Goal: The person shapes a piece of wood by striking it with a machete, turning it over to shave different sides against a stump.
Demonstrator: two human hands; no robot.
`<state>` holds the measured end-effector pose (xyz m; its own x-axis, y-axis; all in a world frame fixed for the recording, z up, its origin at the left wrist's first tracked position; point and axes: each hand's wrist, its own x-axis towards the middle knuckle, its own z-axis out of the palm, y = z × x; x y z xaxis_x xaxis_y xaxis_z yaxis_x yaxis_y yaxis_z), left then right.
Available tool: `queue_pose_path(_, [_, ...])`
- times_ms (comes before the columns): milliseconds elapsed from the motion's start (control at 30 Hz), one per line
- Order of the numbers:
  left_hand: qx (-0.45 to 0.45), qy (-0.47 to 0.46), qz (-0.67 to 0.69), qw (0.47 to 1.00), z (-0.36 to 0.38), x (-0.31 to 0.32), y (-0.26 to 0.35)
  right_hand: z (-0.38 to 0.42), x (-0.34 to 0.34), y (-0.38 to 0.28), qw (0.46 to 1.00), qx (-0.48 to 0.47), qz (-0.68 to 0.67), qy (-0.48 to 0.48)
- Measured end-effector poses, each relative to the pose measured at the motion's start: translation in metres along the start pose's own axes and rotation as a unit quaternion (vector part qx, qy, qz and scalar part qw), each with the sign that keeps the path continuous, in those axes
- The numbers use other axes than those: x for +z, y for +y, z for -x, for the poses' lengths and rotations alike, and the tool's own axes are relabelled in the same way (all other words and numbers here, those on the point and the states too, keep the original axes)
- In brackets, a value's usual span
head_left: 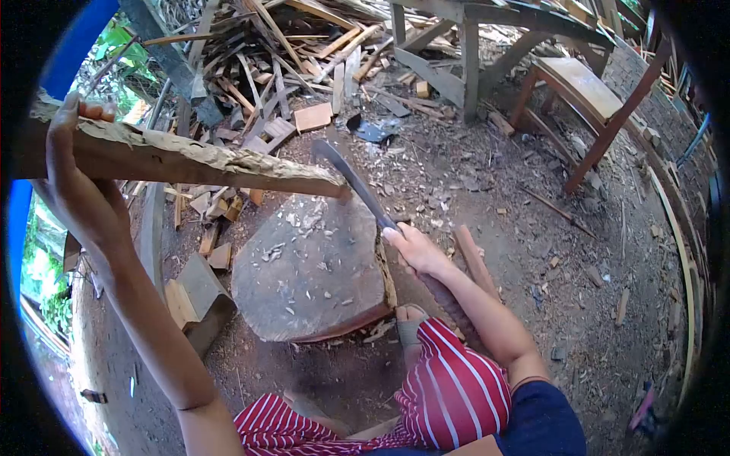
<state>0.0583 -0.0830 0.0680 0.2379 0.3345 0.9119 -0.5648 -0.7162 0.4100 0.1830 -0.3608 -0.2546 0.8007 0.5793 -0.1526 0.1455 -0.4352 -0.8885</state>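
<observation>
My left hand (76, 156) is raised at the left, with its fingers hooked over a long wooden plank (220, 171). The plank's upper edge is rough and freshly chipped. It slants down to the right, and its far end overlaps the back of a wide chopping block (296, 273) in this view. Pale wood chips lie scattered over the block's top. My right hand (414, 247) grips a machete (357, 186), fingers wrapped round the handle end. The dark curved blade points up and away, crossing close by the plank's end.
Behind the block is a heap of scrap wood (312, 45). A wooden bench (469, 68) and a slanted-top wooden stand (582, 87) are at the back right. Wood blocks (198, 292) lie left of the chopping block. My sandalled foot (412, 319) is close to its right edge.
</observation>
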Motion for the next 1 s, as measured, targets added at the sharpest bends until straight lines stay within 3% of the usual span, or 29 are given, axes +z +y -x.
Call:
queue_pose_path(67, [0.005, 0.01, -0.032, 0.999, 0.002, 0.005, 0.005, -0.003, -0.013, -0.012, 0.984, 0.09, -0.127, -0.087])
queue_pose_path(167, [-0.006, 0.012, 0.033, 0.999, 0.004, 0.008, 0.009, 0.013, -0.035, -0.049, 0.977, 0.048, -0.185, -0.099])
queue_pose_path(200, [0.011, -0.005, 0.032, 0.999, 0.002, 0.003, 0.004, 0.02, -0.042, -0.064, 0.983, 0.005, -0.171, -0.071])
queue_pose_path(233, [-0.027, -0.001, 0.04, 0.999, 0.0, 0.005, 0.006, 0.024, -0.048, -0.081, 0.986, -0.037, -0.156, -0.042])
queue_pose_path(267, [-0.028, -0.025, 0.058, 0.998, -0.001, 0.003, 0.003, 0.027, -0.055, -0.094, 0.986, -0.031, -0.158, -0.038])
queue_pose_path(333, [-0.028, -0.046, 0.075, 0.996, -0.004, 0.004, 0.001, 0.03, -0.065, -0.116, 0.963, -0.224, -0.15, 0.013])
queue_pose_path(367, [-0.037, -0.05, 0.07, 0.996, -0.005, 0.005, 0.002, 0.031, -0.064, -0.12, 0.963, -0.223, -0.15, 0.012])
queue_pose_path(433, [-0.045, -0.053, 0.058, 0.996, -0.005, 0.005, 0.004, 0.033, -0.059, -0.126, 0.938, -0.31, -0.068, 0.14])
queue_pose_path(500, [-0.004, -0.047, 0.036, 0.998, 0.0, 0.007, 0.007, 0.026, -0.043, -0.103, 0.946, -0.29, -0.037, 0.138])
queue_pose_path(567, [-0.012, -0.026, 0.027, 0.999, 0.004, 0.001, 0.007, 0.014, -0.016, -0.059, 0.98, -0.119, 0.135, 0.089])
queue_pose_path(633, [0.146, -0.063, -0.25, 0.955, 0.008, -0.016, 0.003, -0.001, 0.006, -0.006, 0.981, -0.032, 0.181, 0.056])
queue_pose_path(700, [0.192, -0.103, -0.191, 0.957, 0.01, -0.024, 0.002, -0.003, 0.011, 0.007, 0.977, -0.059, 0.186, 0.08])
queue_pose_path(767, [0.076, -0.081, -0.068, 0.991, 0.015, -0.029, 0.003, 0.001, 0.01, 0.015, 0.974, -0.077, 0.189, 0.095])
queue_pose_path(833, [0.034, -0.056, -0.015, 0.998, 0.019, -0.019, 0.011, 0.001, -0.009, -0.007, 1.0, -0.005, 0.005, -0.024])
queue_pose_path(900, [-0.009, -0.027, 0.03, 0.999, 0.022, -0.014, 0.016, 0.021, -0.027, -0.049, 0.996, 0.039, -0.071, -0.039])
queue_pose_path(967, [0.006, -0.034, 0.052, 0.998, 0.023, -0.016, 0.017, 0.022, -0.038, -0.063, 0.988, -0.15, -0.024, 0.042])
queue_pose_path(1000, [0.021, -0.019, 0.013, 1.0, 0.023, -0.016, 0.019, 0.027, -0.044, -0.077, 0.987, -0.152, -0.025, 0.033])
